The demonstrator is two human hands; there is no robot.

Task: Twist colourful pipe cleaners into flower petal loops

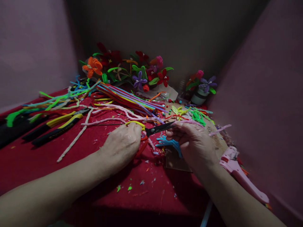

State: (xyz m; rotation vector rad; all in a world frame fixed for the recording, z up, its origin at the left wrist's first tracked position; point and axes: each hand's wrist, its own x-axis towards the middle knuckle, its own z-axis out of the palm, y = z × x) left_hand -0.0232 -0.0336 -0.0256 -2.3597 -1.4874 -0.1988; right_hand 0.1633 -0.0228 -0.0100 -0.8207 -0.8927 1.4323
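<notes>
Near the middle of the view, my left hand (pixel 125 142) is closed round the red and yellow handles of scissors (pixel 158 128). The dark blades point right, their tips touching or very close to the fingertips of my right hand (pixel 193 137). Those fingers pinch a thin pink-lilac fuzzy stem (pixel 199 123), part of which runs out to the right. Below and behind my right hand lies a bundle of light blue stems (pixel 169 142) on a brown board (pixel 174 163). A yellow fuzzy flower (pixel 178 111) and green curled stems (pixel 198 117) sit beyond it.
Yellow-black pliers (pixel 61 126) lie at left on the red cloth (pixel 106 192), beside a white twisted stem (pixel 74 145). Coloured stems (pixel 132 99) pile up behind. Fuzzy flowers (pixel 139 79) line the back, some in a jar (pixel 199 96). A pink glue gun (pixel 243 176) rests at right.
</notes>
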